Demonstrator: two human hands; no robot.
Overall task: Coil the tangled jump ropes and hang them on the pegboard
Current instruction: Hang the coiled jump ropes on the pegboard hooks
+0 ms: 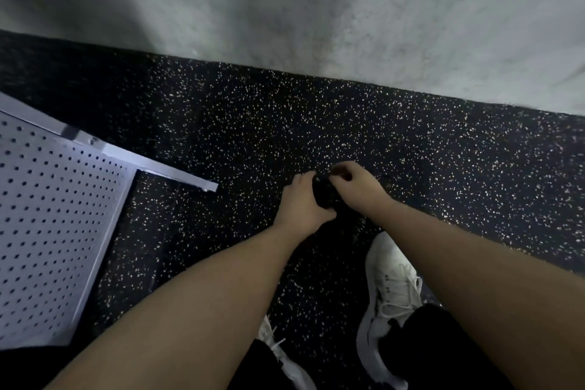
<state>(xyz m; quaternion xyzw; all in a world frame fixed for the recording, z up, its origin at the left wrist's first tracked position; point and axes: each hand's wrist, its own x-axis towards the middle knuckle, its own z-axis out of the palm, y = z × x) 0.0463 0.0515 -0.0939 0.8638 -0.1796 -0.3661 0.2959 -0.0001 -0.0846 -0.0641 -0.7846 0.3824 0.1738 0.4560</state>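
Though blurred, rope bundle (326, 196) lengthwise away.

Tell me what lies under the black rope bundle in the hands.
Under the rope bundle is speckled black floor. Its lower end blends into the dark floor near the white shoe, hidden by both hands.

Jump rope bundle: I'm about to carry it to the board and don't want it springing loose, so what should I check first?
1. Left hand grips the jump rope bundle: ok.
2. Right hand pinches its top: ok.
3. Coil finished and secured: cannot tell, too dark.
4. Loose rope near the white shoe: cannot tell.
5. Pegboard within view at left: ok.
6. Hook free on the pegboard: cannot tell; none seen.
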